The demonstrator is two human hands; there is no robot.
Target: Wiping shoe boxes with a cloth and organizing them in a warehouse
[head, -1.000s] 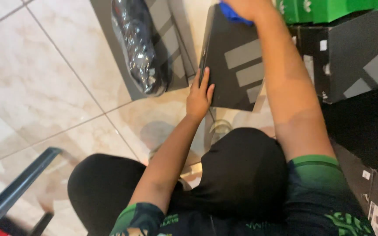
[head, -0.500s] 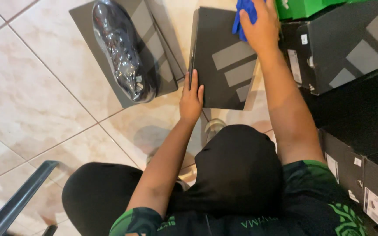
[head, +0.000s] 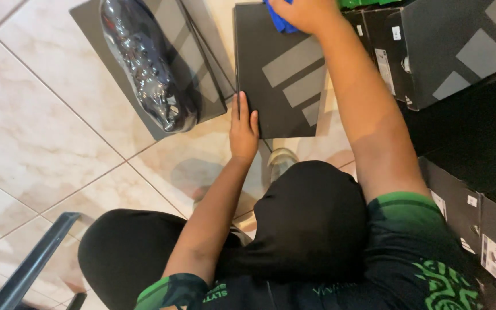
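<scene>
So from the head view, we're kneeling on the tiled floor and wiping down a flat dark grey box lid that's lying on the tiles right in front of our knees. Our left hand is lying flat and open, fingers together, pressing on the lid's near left corner to pin it in place, not gripping anything. Our right hand is reaching out to the far edge of the lid, curled over a bunched blue cloth; most of the cloth is tucked under the palm and partly cut off by the frame, so we can't tell how tightly we're clutching it. Just left of the lid, another dark lid is lying on the floor with a shiny black plastic-wrapped bundle resting on it, touching nothing we're holding. Off to the right, dark shoe boxes are stacked close beside our arm. Our guess is we're mid-wipe, working the far end of the lid, and the next stroke is calling for steady downward pressure from the left palm so the lid isn't skating across the slick tile.
</scene>
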